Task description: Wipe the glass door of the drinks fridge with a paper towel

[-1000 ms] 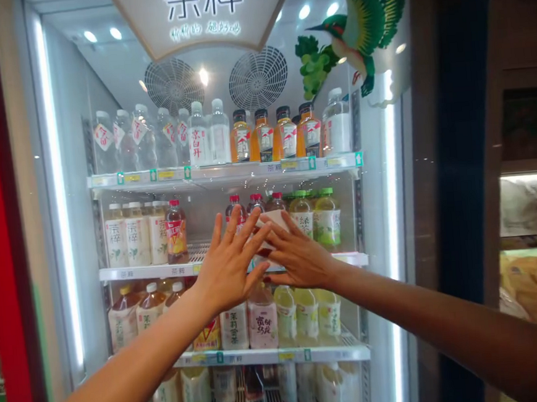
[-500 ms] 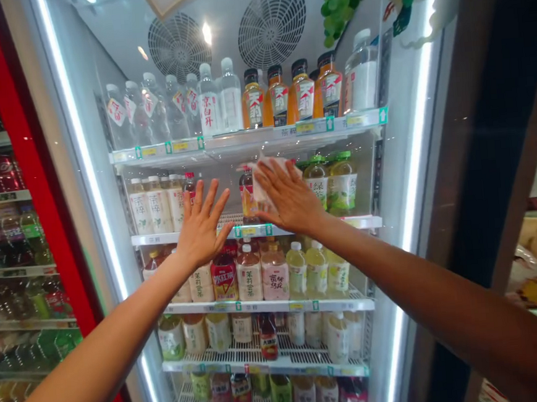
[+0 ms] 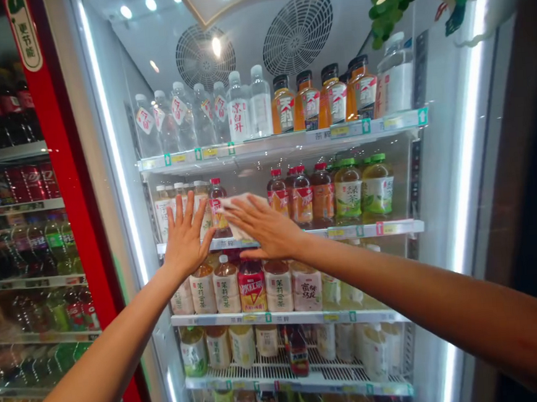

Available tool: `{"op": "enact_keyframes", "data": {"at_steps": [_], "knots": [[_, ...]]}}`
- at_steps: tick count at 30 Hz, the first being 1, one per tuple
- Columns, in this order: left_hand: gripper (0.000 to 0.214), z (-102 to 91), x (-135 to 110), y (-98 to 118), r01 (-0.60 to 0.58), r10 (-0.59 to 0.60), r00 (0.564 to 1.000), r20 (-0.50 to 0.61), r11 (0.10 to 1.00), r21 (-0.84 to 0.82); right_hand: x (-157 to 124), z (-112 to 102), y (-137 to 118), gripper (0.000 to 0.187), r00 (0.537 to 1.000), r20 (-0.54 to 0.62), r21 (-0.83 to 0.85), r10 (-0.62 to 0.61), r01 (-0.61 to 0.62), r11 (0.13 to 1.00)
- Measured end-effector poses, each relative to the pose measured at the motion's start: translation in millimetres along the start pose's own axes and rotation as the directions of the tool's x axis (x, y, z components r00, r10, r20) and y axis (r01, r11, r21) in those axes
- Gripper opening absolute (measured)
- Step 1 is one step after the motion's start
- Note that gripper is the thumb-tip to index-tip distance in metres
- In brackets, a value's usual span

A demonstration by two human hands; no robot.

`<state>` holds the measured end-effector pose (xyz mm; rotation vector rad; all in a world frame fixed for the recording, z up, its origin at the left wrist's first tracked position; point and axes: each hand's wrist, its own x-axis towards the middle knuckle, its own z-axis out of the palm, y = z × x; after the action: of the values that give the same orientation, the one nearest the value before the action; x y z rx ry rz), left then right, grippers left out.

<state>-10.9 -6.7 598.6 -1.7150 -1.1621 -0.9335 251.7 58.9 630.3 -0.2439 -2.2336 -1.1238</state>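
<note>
My left forearm [image 3: 116,337] and right forearm [image 3: 394,265] showed bare along their visible lengths, smooth in outline, each broad toward the border of view and tapering to a narrow wrist. My left hand [image 3: 184,241] and right hand [image 3: 271,228] were bare too, backs plain, with slender fingers [image 3: 188,216] narrowing to rounded tips and a shorter thumb [image 3: 206,239] apiece; nails too small in my view to describe. Toward the elbow, my right forearm dimmed into shadow, its outline there soft and slightly blurred.
</note>
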Motion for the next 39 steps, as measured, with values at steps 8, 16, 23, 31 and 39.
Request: {"op": "enact_keyframes", "data": {"at_steps": [8,16,23,31,39], "knots": [[0.074,-5.5,-7,-59,0.009,-0.01,0.999,-0.044,0.999,-0.031,72,0,-6,0.096,0.988,0.003,-0.116,0.156,-0.155,0.981],[0.074,-13.5,-27,-95,-0.009,0.004,0.996,-0.088,0.998,-0.056,115,14,-32,0.091,0.992,0.116,-0.118,0.05,-0.036,0.992],[0.076,-13.7,-27,-99,-0.057,0.047,0.993,-0.109,0.994,-0.091,130,18,-39,0.089,0.954,0.263,-0.068,-0.146,0.169,0.983],[0.077,-18.6,-16,-86,-0.114,0.091,0.986,-0.141,0.98,-0.166,104,13,-30,0.098,0.989,0.117,-0.118,0.092,-0.078,0.99],[0.078,1.7,-6,-44,-0.162,0.124,0.978,-0.167,0.958,-0.237,39,2,-16,0.094,0.918,-0.007,-0.2,0.396,-0.389,0.899]]}}
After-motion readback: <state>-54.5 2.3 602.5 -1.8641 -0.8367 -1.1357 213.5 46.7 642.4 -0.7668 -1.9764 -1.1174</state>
